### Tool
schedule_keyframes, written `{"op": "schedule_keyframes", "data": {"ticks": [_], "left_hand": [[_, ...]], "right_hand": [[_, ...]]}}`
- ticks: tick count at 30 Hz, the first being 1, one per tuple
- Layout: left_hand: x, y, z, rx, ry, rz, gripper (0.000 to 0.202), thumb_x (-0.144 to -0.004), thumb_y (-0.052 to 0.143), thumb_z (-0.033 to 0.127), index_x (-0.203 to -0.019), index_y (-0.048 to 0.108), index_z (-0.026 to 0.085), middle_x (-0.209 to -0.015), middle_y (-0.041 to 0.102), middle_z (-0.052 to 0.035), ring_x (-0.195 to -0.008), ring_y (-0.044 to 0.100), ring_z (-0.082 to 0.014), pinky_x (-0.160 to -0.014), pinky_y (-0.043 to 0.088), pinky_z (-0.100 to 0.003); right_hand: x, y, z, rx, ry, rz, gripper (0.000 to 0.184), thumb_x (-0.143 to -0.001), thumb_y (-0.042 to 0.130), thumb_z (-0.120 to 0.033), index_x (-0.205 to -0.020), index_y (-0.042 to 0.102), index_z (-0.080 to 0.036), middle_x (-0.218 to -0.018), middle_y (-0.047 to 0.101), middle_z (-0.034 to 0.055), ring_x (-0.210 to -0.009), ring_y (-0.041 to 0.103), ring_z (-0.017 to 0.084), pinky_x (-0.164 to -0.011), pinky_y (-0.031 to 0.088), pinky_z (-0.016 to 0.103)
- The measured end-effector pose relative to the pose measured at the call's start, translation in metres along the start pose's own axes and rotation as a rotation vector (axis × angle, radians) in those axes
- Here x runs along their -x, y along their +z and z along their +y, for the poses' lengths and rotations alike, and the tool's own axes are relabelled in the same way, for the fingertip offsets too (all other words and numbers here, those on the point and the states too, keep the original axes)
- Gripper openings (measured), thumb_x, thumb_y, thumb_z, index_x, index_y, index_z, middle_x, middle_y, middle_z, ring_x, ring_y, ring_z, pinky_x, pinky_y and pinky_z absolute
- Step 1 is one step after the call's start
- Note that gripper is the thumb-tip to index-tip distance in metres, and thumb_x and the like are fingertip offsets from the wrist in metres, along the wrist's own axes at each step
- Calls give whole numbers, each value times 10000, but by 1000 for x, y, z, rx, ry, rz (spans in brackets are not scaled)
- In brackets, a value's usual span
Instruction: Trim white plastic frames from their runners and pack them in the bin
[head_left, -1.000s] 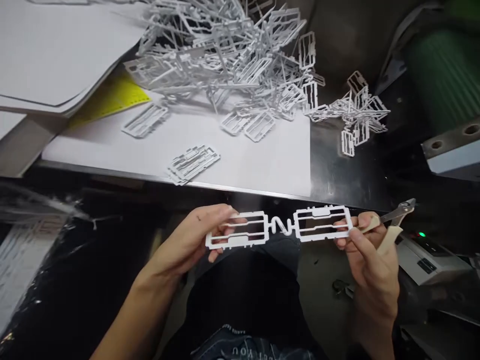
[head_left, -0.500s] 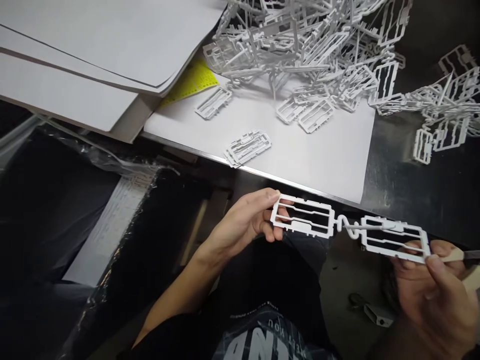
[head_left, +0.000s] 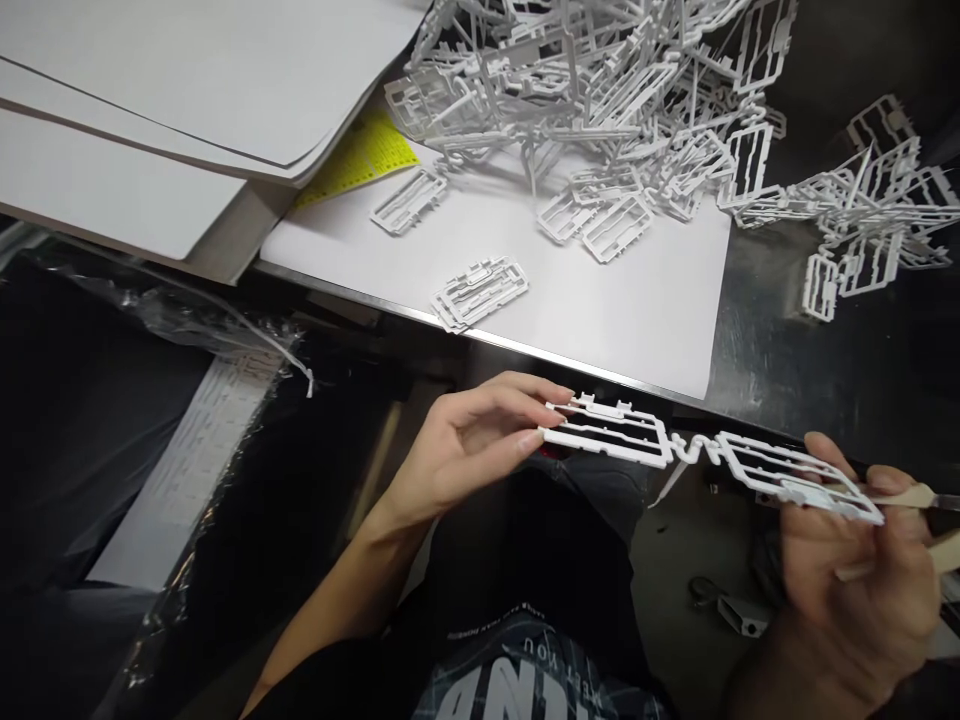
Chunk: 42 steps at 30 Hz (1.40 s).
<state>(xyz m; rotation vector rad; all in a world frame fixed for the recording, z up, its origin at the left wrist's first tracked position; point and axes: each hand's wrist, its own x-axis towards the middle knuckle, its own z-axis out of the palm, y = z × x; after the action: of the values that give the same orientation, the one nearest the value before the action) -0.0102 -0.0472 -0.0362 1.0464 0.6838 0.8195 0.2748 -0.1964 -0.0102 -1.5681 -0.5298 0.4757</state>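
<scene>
A pair of white plastic frames (head_left: 607, 455), joined by a wavy runner (head_left: 697, 450) with a thin sprue hanging from it, is stretched between my hands in front of the table edge. My left hand (head_left: 465, 440) pinches the left frame's end between thumb and fingers. On the other side, my right hand (head_left: 862, 570) grips the far end of the right frame (head_left: 799, 475). A tool with cream handles (head_left: 911, 496) also lies in my right hand; its working end runs out of view, so its kind is unclear.
A tangled heap of white plastic frames (head_left: 570, 90) covers the back of the table, with a smaller cluster (head_left: 870, 210) to the right. Several loose frames (head_left: 484, 293) lie on white paper (head_left: 637, 320). Large sheets (head_left: 187, 80) are stacked at left, above a plastic-lined container (head_left: 180, 470).
The joined frames have been turned over, and the sprue now points down instead of lying across the right frame. My left fingers have shifted their hold. The view has moved slightly right.
</scene>
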Motion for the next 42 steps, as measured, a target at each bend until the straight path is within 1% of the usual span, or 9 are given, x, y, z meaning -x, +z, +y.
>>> {"op": "schedule_keyframes", "data": {"ticks": [5,9,14,20,25,30,33,37,42], "left_hand": [[2,-4,-3,-4,69,-16,133,-898,798,244,-1018,844,277,-1264,730,-93,-1165,723,-271,-1013,626,-379],[0,-3,-6,34,89,9,155,-890,812,230,-1036,841,274,-1187,760,-82,-1137,738,-245,-1000,636,-334],[-2,5,-4,52,-49,82,313,-866,840,158,-1151,808,284,-1300,759,-54,-908,794,-142,-829,647,-175],[-3,4,1,-49,-234,13,278,-899,839,306,-1173,814,270,-982,839,-53,-866,818,-181,-816,648,-165],[-1,1,-1,-82,-236,-8,362,-888,843,338,-1239,792,264,-945,829,-57,-728,801,-189,-730,690,-239],[5,5,-3,-220,-51,-32,562,-797,916,260,-1330,741,277,-1277,709,-78,-846,784,-163,-791,692,-247],[6,9,-3,-516,165,-35,522,-822,903,272,-1317,741,249,-1167,719,-46,-779,723,-96,-697,656,-163],[5,12,-5,-855,482,-44,506,-877,847,211,-1353,684,159,-1130,761,-62,-866,731,-112,-807,643,-191],[1,11,-3,-1024,693,127,464,-859,862,246,-1275,698,119,-1054,781,-75,-862,757,-153,-806,630,-231]], "right_hand": [[3,-1,-3,-69,-84,54,276,-789,809,-269,-1014,649,-272,-968,712,8,-1101,711,298,-1232,388,539],[4,1,-4,-39,-154,78,287,-730,775,-217,-982,646,-263,-948,680,-25,-1055,724,268,-1197,450,501],[7,7,-7,-56,-140,-8,308,-759,786,-184,-993,599,-256,-1156,717,49,-1198,678,282,-1055,567,472],[7,20,-20,-83,-105,-65,295,-853,799,-214,-1044,577,-246,-1150,732,48,-965,733,207,-940,596,366],[3,27,-24,-87,-176,-138,255,-940,794,-248,-1064,572,-229,-1154,741,72,-883,733,184,-915,597,333],[-3,27,-18,-26,-220,-136,277,-952,823,-321,-1053,579,-237,-1153,713,70,-920,734,223,-878,618,381],[-6,31,-16,-10,-263,-113,251,-944,835,-290,-1028,604,-236,-1055,695,46,-938,726,235,-833,621,373],[-20,36,-23,35,-235,-211,286,-951,830,-352,-1058,594,-230,-1071,750,85,-901,728,254,-838,601,401],[-42,16,-51,127,-346,-199,377,-1029,679,-569,-1054,701,-193,-1041,740,93,-772,678,214,-720,533,330]]}}
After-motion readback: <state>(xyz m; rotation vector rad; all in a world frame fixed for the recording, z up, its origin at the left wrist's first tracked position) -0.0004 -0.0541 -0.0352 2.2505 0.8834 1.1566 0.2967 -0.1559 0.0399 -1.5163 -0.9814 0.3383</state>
